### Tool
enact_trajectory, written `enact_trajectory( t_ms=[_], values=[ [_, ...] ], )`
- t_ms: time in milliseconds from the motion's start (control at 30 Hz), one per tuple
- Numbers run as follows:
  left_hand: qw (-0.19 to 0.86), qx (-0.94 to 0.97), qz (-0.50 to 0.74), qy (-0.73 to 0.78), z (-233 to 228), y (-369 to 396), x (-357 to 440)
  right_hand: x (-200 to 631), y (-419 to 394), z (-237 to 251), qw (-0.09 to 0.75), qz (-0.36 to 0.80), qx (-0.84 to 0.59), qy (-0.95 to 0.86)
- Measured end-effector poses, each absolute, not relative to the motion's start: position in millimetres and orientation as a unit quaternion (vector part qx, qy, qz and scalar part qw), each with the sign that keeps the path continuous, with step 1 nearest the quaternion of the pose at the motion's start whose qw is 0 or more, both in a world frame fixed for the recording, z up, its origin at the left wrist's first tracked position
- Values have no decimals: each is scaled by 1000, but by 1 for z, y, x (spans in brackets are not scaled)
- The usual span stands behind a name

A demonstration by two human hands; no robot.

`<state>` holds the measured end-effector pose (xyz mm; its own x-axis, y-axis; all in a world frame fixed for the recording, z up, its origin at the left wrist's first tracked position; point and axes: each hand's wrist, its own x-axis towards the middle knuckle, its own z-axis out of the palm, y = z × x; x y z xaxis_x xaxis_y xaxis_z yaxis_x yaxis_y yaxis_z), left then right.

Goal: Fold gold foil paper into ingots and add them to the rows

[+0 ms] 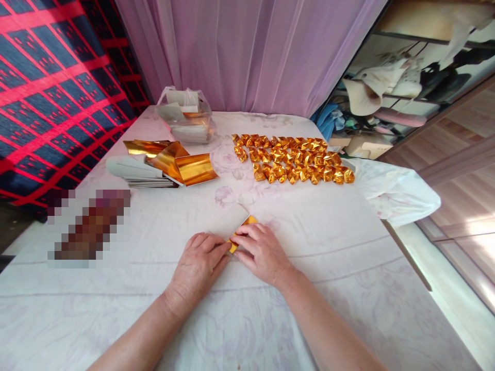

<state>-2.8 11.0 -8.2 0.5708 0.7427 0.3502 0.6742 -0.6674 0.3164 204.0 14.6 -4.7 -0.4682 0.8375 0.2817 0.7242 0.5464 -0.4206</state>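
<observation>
We press a small piece of gold foil paper (243, 232) flat against the cloth at lower centre of the frame, pinned between our two hands. Our left hand (199, 268) lies palm down just left of it, fingers closed together and pointing up and right, the fingertips touching the paper's lower edge. Our right hand (263, 252) lies palm down over the paper's right part, fingers drawn together and pointing left, so only an orange-gold corner shows above them and a sliver between the two hands. Both forearms come up from the bottom edge and slant toward each other.

All this rests on a pale flowered tablecloth (309, 288). Further up, right of centre, rows of folded gold paper ingots (294, 158) lie packed side by side. At centre left, curled gold foil sheets (174, 161) sit on a stack of paper with its white side up (133, 172). Behind them, a clear plastic bag (187, 121) holds more sheets. A lilac curtain (247, 51) hangs across the top.
</observation>
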Motion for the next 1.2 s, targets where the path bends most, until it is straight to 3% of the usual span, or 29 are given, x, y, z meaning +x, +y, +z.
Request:
enact_trajectory(
  t_ms=[900, 1200],
  values=[
    [77, 858, 216, 460, -5, 17, 3, 198, 16, -10, 269, 61, -446, -852],
    [104, 854, 235, 452, -7, 20, 0, 199, 17, -12, 306, 107, -466, -823]
  ],
)
